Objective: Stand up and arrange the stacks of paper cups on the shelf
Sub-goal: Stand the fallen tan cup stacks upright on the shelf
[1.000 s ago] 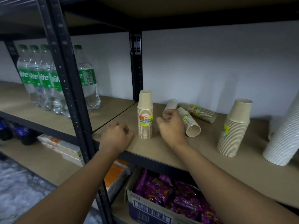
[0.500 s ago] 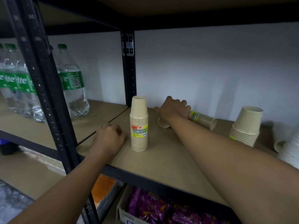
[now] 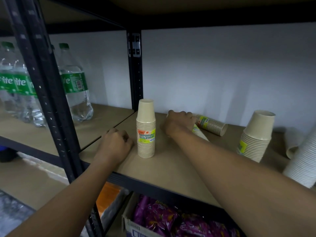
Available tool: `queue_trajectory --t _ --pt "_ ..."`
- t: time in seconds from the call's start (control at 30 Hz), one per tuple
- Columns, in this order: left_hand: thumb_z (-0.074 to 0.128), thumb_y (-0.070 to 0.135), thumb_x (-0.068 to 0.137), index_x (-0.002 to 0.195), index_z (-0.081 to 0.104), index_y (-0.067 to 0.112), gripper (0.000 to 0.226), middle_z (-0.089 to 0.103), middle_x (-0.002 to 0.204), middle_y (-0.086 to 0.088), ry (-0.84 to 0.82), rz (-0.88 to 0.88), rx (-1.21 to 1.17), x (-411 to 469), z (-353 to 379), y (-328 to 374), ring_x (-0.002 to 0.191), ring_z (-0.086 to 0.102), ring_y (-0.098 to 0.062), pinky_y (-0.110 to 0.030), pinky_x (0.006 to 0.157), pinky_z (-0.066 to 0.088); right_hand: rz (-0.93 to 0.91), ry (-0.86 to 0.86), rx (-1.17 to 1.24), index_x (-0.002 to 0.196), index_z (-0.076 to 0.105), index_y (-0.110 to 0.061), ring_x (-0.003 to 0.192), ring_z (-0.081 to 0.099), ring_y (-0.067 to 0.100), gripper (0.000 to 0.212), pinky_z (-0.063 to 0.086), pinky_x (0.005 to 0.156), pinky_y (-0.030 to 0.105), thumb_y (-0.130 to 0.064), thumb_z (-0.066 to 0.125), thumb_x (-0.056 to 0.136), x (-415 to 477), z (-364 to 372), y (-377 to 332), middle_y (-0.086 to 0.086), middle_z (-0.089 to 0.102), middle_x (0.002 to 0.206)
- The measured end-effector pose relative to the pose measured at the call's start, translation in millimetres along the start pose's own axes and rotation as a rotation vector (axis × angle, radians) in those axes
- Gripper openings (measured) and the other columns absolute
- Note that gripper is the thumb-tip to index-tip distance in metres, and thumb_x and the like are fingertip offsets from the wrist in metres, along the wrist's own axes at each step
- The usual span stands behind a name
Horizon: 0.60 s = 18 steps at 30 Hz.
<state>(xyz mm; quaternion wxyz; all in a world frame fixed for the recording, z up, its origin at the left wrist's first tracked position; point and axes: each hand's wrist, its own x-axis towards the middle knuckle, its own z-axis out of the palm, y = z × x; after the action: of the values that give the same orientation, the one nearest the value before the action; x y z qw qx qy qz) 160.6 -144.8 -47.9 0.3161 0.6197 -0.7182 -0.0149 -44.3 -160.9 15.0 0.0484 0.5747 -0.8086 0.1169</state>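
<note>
Two fallen stacks (image 3: 212, 124) lie by the right hand (image 3: 179, 120), whose curled fingers grip one (image 3: 199, 132); lifting carelessly could topple the upright stack (image 3: 146, 129).

Counts on the shelf (image 3: 171, 168): two beige cup stacks stood upright, one labelled (image 3: 146, 129), one leaning at right (image 3: 255, 135). Two beige stacks lay on their sides: one (image 3: 212, 124) by the wall, one (image 3: 199, 133) mostly hidden under the right hand (image 3: 179, 120). One white cup stack (image 3: 302, 161) at far right. Green-labelled bottles (image 3: 75, 89): three clear, possibly a fourth behind the post. Two hands; left hand (image 3: 116, 144) fisted.
</note>
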Motion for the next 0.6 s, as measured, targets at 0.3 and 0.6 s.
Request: queue_trajectory --t 0.3,0.6 --pt "0.057 0.032 0.089 0.099 0.071 0.016 0.023 0.061 0.102 -0.008 0.016 0.011 -0.025 -21 -7 8 0.099 0.055 -0.031 -0.036 0.082 0.046 -0.022 -0.034 0.106 0.133 0.050 -0.025 0.132 0.048 0.030 0.048 0.036 0.102 0.044 -0.034 0.064 0.088 -37 -15 14 0.006 0.056 0.137" --pt "0.063 0.024 0.087 0.099 0.072 0.012 0.019 0.067 0.098 -0.011 0.066 0.000 -0.061 -47 -16 15 0.090 0.063 -0.033 -0.038 0.075 0.053 -0.155 0.002 0.294 0.127 0.044 -0.019 0.117 0.058 0.030 0.051 0.039 0.082 0.037 -0.046 0.058 0.086 -118 -30 49 0.008 0.061 0.124"
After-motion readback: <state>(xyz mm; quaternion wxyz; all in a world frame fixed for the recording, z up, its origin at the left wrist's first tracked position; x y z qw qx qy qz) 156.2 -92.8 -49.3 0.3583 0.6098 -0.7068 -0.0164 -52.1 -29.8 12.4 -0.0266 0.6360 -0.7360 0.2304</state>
